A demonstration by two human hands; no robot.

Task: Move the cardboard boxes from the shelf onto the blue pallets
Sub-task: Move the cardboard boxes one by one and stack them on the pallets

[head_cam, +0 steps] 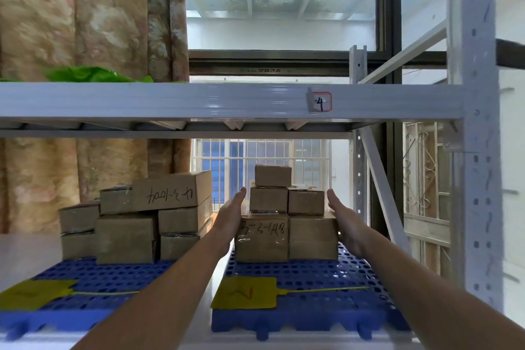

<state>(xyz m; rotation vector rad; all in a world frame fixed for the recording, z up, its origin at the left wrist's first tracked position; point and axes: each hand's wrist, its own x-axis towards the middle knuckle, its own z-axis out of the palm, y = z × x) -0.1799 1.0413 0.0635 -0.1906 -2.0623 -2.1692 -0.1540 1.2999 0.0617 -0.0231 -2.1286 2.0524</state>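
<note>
I note both hands flat and unclenched, left hand and right hand flanking the box stack on the right blue pallet, lower centre. Risk: uneven side pressure could topple the loose top box.

Two bare forearms, no sleeves, watch or rings visible. Left hand and right hand ungloved, slender, with short plain nails at the fingertips.
</note>
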